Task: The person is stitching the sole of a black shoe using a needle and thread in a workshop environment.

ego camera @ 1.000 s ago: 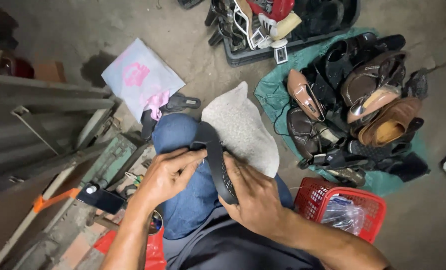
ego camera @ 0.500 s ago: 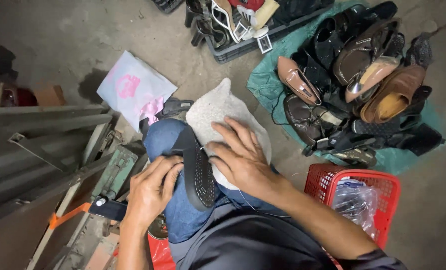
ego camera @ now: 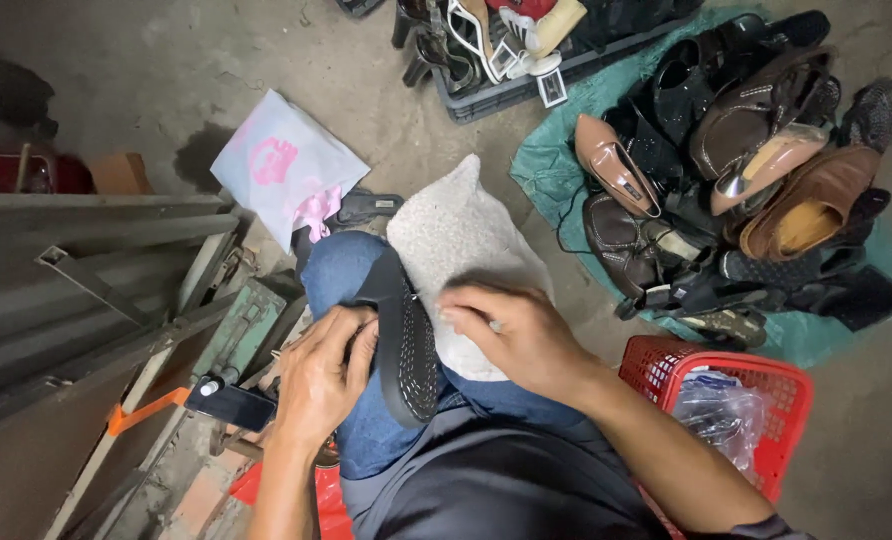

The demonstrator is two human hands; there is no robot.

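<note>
Red basket holds a clear bag; left hand grips black sole, right hand pinched shut.

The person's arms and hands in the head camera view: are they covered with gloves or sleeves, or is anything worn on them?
Both hands are bare: no gloves on the left hand or the right hand, and no rings, watch or bracelets that can be made out. The forearms are uncovered too. A dark sleeve edge shows only high on the right arm, matching the dark top.

Left hand curled, fingers clasping; right hand palm-down, fingers pinched, both forearms angled inward.
</note>
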